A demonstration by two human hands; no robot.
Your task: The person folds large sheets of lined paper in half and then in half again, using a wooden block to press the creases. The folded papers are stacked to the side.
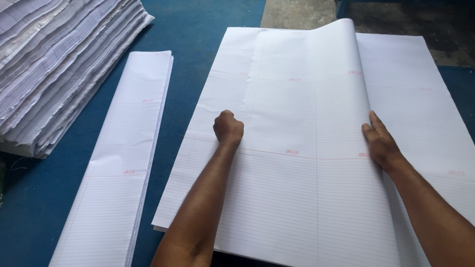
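Left fingers: we are curling them together into a fist, gripping nothing, and the knuckles are pressing down on the big ruled sheet (277,163).
Left hand (228,128): we are resting it on the left half of that sheet, just left of a faint upright crease.
Right fingers: we are keeping them straight and close together, the tips lying along the rolled-over edge of the sheet; whether they are tucking under the edge, we cannot tell.
Right hand (380,141): we are laying it flat at the fold, where the top sheet is curling up and over toward the left.
Big ruled sheet: it is lying in front of us on the blue counter (198,29), topping a flat pile of sheets (420,89) of the same kind, whose right part is showing bare beyond the fold.
Folded strip (123,163): a long narrow bundle of folded ruled paper is lying to the left of the big sheet, near it but apart.
Paper stack (54,64): a thick, ragged-edged heap is sitting at the far left corner of the counter.
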